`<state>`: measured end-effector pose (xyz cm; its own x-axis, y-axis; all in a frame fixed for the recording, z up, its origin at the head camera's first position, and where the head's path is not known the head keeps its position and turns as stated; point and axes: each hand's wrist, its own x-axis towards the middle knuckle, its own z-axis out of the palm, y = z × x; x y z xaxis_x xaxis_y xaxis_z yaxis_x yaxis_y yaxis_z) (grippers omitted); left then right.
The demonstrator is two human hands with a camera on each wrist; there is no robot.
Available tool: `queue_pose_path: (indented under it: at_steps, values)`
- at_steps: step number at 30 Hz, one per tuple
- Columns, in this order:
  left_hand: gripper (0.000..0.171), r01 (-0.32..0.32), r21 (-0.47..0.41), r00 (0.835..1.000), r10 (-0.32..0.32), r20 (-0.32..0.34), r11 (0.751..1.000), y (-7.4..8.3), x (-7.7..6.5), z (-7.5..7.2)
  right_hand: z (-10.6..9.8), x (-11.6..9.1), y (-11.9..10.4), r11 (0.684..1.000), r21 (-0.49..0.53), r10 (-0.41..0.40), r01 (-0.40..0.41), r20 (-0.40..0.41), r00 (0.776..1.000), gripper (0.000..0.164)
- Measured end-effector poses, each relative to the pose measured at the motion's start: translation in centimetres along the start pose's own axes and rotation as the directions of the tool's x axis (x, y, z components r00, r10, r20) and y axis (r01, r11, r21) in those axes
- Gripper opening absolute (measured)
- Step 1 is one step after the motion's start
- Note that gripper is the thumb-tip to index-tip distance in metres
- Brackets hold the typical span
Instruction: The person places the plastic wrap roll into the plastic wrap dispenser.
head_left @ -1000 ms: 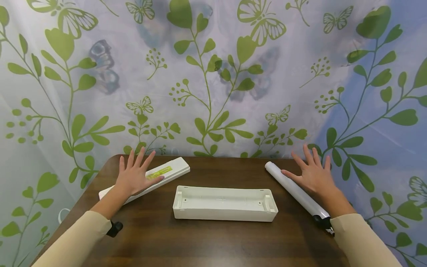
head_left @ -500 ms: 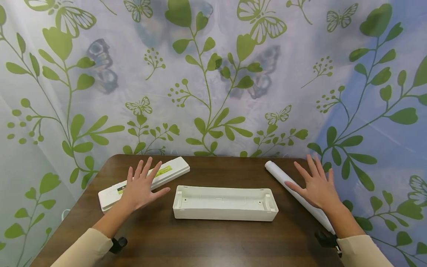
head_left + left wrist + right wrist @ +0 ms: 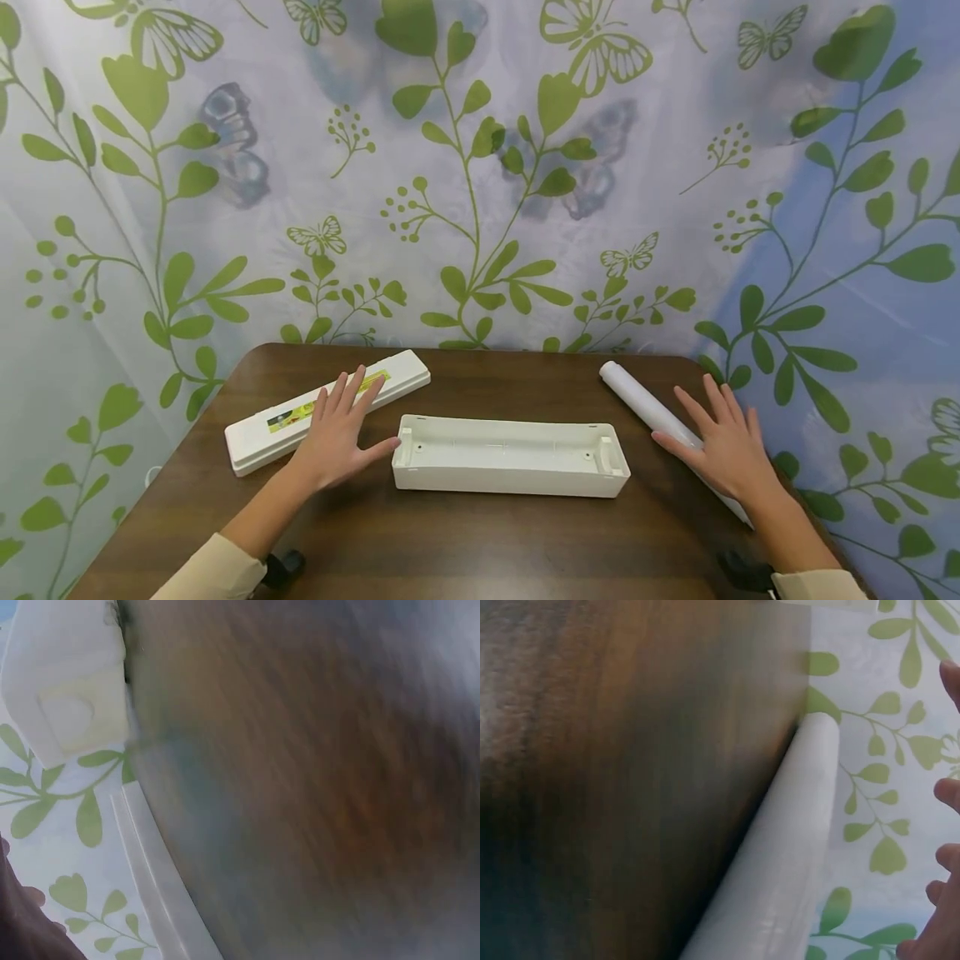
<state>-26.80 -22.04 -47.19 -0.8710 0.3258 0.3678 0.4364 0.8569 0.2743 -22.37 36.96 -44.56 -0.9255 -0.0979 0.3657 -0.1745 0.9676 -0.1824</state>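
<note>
- Head view: bright, soft, even light; outlines of the white open box [image 3: 510, 482] clear.
- Tabletop [image 3: 517, 542]: pale glare at near middle; soft, dark shading near right, beside the right hand [image 3: 731, 454].
- Patterned curtain [image 3: 465, 192]: whitish at left, blue cast at right.
- Left wrist view: dimmer; tabletop heavily smeared, wood grain unreadable, whitish haze over parts of it. Left hand [image 3: 26, 922] dark, cut by the frame.
- Right wrist view: tabletop blurred; dark shadow band along the white roll [image 3: 780, 840], streaky highlights on its surface.
</note>
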Motion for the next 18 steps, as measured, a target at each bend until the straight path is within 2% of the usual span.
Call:
queue_pose_path:
  at_steps: [9, 15, 18]
  values:
    - [0.098, -0.034, -0.124, 0.999, 0.034, 0.002, 0.992, 0.9, 0.0, 0.5, 0.7, -1.3, 1.1, 0.996, 0.087, -0.019, 0.024, -0.053, 0.998, 0.086]
    - [0.098, -0.043, -0.247, 0.999, 0.049, 0.02, 0.968, 1.7, 0.0, 1.0, 1.2, -1.8, 1.9, 0.984, 0.171, -0.036, 0.054, -0.11, 0.993, 0.081]
    - [0.099, -0.03, -0.309, 0.998, 0.046, 0.045, 0.951, 2.1, 0.0, 1.2, 1.2, -2.1, 2.2, 0.973, 0.229, -0.013, 0.032, -0.081, 0.997, 0.08]
